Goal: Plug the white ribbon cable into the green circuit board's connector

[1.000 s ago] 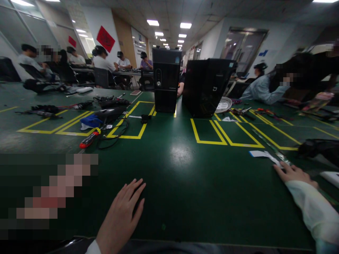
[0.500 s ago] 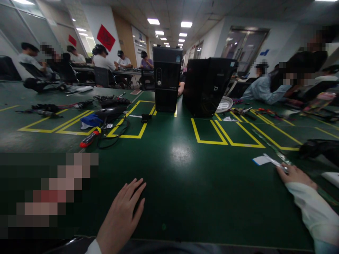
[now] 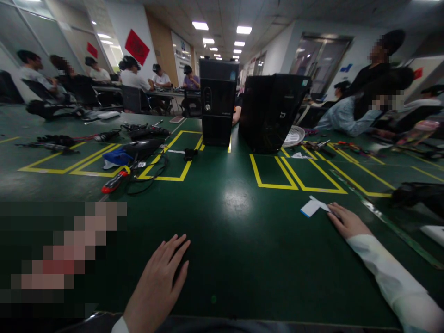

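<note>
Over the green table, a white strip is stretching from the right hand gripping its narrow tail, its wide end (blue along one edge) facing left.

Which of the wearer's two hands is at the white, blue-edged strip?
The right hand, stretched farther out, meets the strip at its narrow end; the left hand is palm down, well apart from it.

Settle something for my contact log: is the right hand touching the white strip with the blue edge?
Touching: the head view shows the white strip with its narrow end against the right hand, no gap between them.
</note>
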### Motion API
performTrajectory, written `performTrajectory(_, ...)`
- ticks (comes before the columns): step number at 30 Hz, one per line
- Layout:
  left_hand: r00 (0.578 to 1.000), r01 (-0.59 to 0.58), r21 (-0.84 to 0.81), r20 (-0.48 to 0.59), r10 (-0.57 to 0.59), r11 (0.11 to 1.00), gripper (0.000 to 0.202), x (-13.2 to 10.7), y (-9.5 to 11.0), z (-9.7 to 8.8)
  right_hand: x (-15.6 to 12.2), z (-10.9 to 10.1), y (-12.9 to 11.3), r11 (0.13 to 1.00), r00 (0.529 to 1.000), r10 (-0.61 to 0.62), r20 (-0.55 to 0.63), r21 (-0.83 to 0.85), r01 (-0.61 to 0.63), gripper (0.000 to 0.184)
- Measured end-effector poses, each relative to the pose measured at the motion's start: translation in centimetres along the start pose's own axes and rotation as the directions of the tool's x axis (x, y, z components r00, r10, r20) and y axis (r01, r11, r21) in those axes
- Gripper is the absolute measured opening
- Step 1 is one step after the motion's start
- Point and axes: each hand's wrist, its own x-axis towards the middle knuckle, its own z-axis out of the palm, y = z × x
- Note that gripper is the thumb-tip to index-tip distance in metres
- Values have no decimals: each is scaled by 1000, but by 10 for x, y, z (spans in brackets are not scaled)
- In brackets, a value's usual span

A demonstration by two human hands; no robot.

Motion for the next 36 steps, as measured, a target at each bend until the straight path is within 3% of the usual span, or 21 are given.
performTrajectory(4,1000,-3,-8,-2,3,1000,43,1,2,-1,1,3,-47,966,974,-227,-4,124,226,44)
performTrajectory(7,1000,0,-5,-3,0,1000,43,1,2,-2,2,0,-91,867,903,-415,-115,251,430,41)
performTrajectory(10,1000,-2,3,0,2,1000,44,0,1,-1,4,-9,-137,770,827,-528,-191,302,562,37)
performTrajectory(16,1000,9,-5,-5,-9,1000,44,0,0,1,3,-22,-223,637,724,-651,-228,355,684,32)
performTrajectory(22,997,53,-3,-59,-53,999,48,-3,1,1,-27,-41,-292,515,628,-764,-148,447,731,35)
performTrajectory(27,998,43,-3,-46,-43,999,48,-5,-2,3,-56,-57,-319,424,534,-841,-89,507,751,44)
performTrajectory(33,1000,11,-29,-15,-11,1000,42,-6,-6,3,-63,-60,-321,396,505,-860,-79,520,756,44)
performTrajectory(36,1000,20,-37,-10,-20,999,40,-4,-5,2,-59,-55,-316,330,470,-871,-140,541,773,45)
